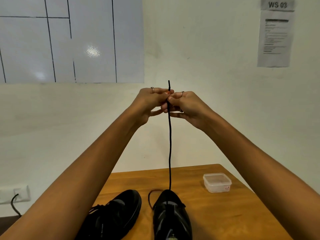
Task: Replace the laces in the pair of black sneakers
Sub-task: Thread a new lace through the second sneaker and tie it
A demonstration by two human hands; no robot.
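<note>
On near wooden table [225,213]: two black sneakers, toes pointing far, left sneaker [114,215] angled and still laced, right sneaker [171,215] beside it, close but apart. One clear lidded tub [217,182] to the right and farther, well apart from both. One dark reddish lace loop [151,199] lying flat between the toes, touching the right sneaker's left edge. Rising from the right sneaker: one black lace [170,144], pulled taut and near vertical, its tip poking up just above the fingers. High over the table, held out against the far wall: left hand [151,102] and right hand [186,105], pressed close together, both pinching the lace between thumb and fingers; one ring on each. Two bare forearms crossing the view, the left one covering the left sneaker's near side and the table's left edge. On the far wall: one whiteboard [69,40] with black ruled lines at upper left, one printed sheet [275,38] under a "WS 03" label [277,4] at upper right, smaller text too blurred to read. Low at far left: one wall socket [15,194] with one black cable [14,203] hanging.
</note>
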